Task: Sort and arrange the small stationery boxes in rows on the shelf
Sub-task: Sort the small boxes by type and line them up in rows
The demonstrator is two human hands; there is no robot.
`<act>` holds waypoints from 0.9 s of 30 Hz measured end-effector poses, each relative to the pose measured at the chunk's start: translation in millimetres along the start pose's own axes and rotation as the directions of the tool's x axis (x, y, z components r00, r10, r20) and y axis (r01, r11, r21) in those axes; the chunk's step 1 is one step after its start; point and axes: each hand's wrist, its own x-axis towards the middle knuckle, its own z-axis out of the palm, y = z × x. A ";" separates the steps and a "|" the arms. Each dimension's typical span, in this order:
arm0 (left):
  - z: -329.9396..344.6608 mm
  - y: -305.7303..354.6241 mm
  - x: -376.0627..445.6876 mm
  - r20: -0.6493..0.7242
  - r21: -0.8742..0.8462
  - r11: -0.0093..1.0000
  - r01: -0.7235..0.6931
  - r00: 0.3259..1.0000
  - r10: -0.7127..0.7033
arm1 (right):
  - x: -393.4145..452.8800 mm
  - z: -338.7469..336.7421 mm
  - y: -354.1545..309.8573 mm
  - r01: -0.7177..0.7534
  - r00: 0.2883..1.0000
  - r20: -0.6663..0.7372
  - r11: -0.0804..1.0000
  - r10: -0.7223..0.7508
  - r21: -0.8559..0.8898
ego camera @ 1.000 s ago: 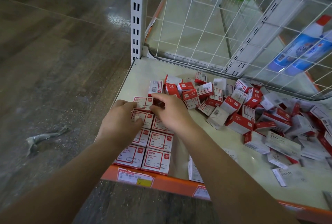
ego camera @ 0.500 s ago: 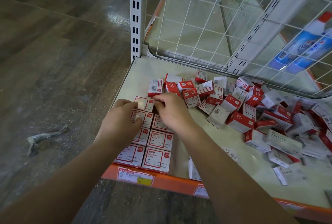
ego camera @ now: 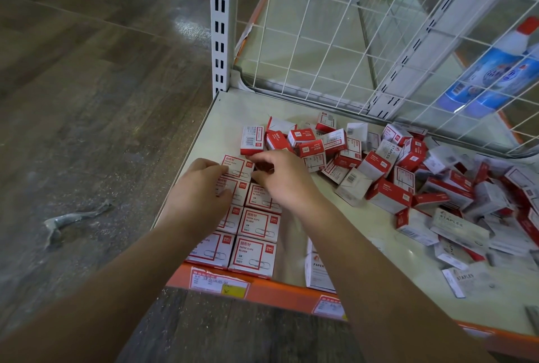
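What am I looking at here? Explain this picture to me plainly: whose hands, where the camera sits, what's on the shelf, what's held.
No machine here: a person works bare-handed, and the one camera sits on their head, looking down. The left hand rests on the neat rows of paper clip boxes at the shelf's front left corner. The right hand reaches to the far end of those rows; its fingertips are curled there, but I cannot tell whether they pinch a box. To the right lies a loose pile of unsorted boxes. A wire grid backs the shelf.

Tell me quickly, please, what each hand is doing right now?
Left hand: fingers curled, resting on the arranged paper clip boxes.
Right hand: pinching something small; cannot tell what.
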 end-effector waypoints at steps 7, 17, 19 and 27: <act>-1.4 1.5 -1.2 -0.005 0.011 1.000 0.006 1.000 -0.006 | -6.1 -2.3 -1.9 0.026 0.999 0.026 0.999 -0.026 -0.025; -0.2 6.4 -18.7 -0.059 0.099 0.993 -0.065 0.996 0.072 | -30.8 -14.5 3.9 0.009 1.000 -0.026 0.994 -0.012 -0.106; 0.1 8.1 -22.4 -0.042 0.137 0.986 -0.094 0.994 0.101 | -34.8 -14.1 5.5 -0.009 1.000 -0.003 0.991 0.009 -0.136; -0.5 18.9 -35.1 0.095 0.206 0.972 -0.116 0.991 0.098 | -43.5 -10.9 8.3 0.036 0.999 0.014 0.986 -0.034 -0.163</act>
